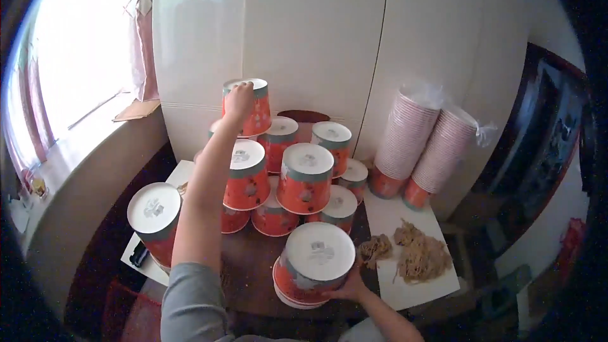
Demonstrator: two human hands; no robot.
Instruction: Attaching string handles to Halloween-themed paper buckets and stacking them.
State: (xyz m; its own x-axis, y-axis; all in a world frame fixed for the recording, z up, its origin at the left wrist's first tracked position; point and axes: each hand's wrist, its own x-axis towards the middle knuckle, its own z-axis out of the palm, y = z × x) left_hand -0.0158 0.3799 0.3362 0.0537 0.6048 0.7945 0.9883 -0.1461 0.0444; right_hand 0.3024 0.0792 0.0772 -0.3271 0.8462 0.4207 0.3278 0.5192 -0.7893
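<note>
My left hand (239, 102) reaches far over the table, its fingers closed at the bottom edge of a red and green paper bucket (256, 111) turned upside down at the top of the pile. Close to me, my right hand (349, 284) grips the lower right side of another upturned paper bucket (318, 253); extra rims beneath it show it is nested over others. Between the hands, more upturned buckets stand in tiers, among them a front one (305, 180) on the upper tier. My left forearm hides part of the pile.
Two tall nested stacks of paper buckets (408, 130) in clear plastic stand at the back right. Clumps of brown dried strands (421, 254) lie on a white board (405, 294). Another upturned bucket (154, 215) stands at left. A wall and a window with pink curtains border the table.
</note>
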